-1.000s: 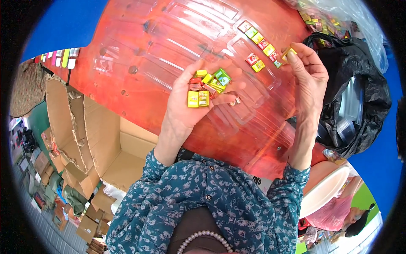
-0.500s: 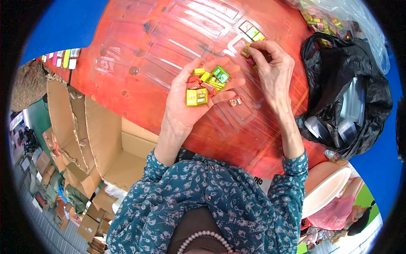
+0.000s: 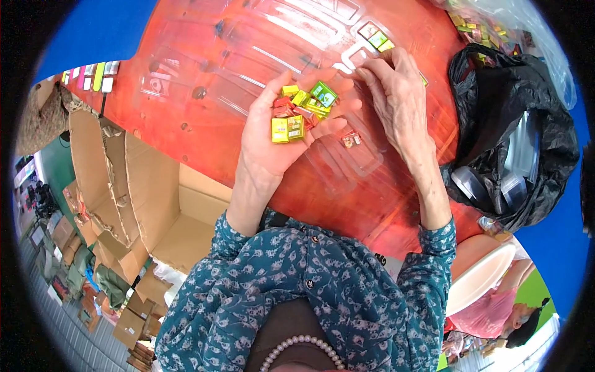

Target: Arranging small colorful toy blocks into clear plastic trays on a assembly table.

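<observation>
My left hand (image 3: pixel 263 139) is palm up with fingers spread, cradling a pile of tiny boxes (image 3: pixel 287 129) in yellow, green and red. Close by to the right, my right hand (image 3: pixel 400 102) reaches over a clear plastic tray (image 3: pixel 356 57), its fingers bent and drawn together. What lies between its fingertips, if anything, cannot be made out. A short row of tiny boxes (image 3: pixel 377 38) sits in a tray compartment just beyond that hand. One small red box (image 3: pixel 351 139) rests between my two wrists, over clear plastic.
More clear moulded plastic (image 3: pixel 248 68) covers the red table (image 3: pixel 204 130). At right stand a black bag (image 3: pixel 545 173) with clear plastic pieces and a clear bag (image 3: pixel 483 28) of tiny boxes. An open carton (image 3: pixel 155 192) is at left; a pale basin (image 3: pixel 480 279) and another person (image 3: pixel 489 313) are lower right.
The yellow box seen at my right fingertips is no longer visible there. My right hand has shifted slightly, with its fingers more curled. My left hand still carries its pile.
</observation>
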{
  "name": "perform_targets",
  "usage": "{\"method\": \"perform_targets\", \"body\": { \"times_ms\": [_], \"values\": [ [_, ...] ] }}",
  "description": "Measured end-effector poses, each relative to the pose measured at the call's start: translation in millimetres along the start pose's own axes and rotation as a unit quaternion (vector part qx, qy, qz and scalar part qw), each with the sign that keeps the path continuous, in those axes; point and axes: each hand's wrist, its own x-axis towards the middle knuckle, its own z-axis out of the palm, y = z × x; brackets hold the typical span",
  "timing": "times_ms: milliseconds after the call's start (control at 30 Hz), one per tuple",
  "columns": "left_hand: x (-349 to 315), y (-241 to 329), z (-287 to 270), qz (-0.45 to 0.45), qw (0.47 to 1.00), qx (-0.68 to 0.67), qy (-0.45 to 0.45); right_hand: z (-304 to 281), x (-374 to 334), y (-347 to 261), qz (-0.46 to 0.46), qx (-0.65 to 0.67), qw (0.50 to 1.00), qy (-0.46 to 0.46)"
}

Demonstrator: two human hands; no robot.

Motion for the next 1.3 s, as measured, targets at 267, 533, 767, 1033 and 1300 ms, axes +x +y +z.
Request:
{"method": "perform_targets", "body": {
  "times_ms": [267, 533, 767, 1033, 1300],
  "values": [
    [-5, 2, -3, 0.016, 1.000, -0.015, 0.011, -24, -9, -21, 0.008, 0.111, 0.989, -0.099],
    [-14, 9, 0, 0.026, 0.999, -0.025, -0.008, -26, -39, -47, -0.019, 0.070, 0.970, -0.231],
    [-25, 16, 4, 0.038, 0.999, -0.010, -0.025, -33, -33, -73, 0.001, 0.037, 0.982, -0.186],
    [-28, 5, 12, 0.068, 0.983, 0.154, 0.072, -30, -7, -96, -0.015, 0.091, 0.994, -0.065],
    [-33, 11, 1, 0.007, 0.999, -0.025, 0.024, -15, 10, -105, -0.061, 0.075, 0.993, -0.068]
  ]
}}
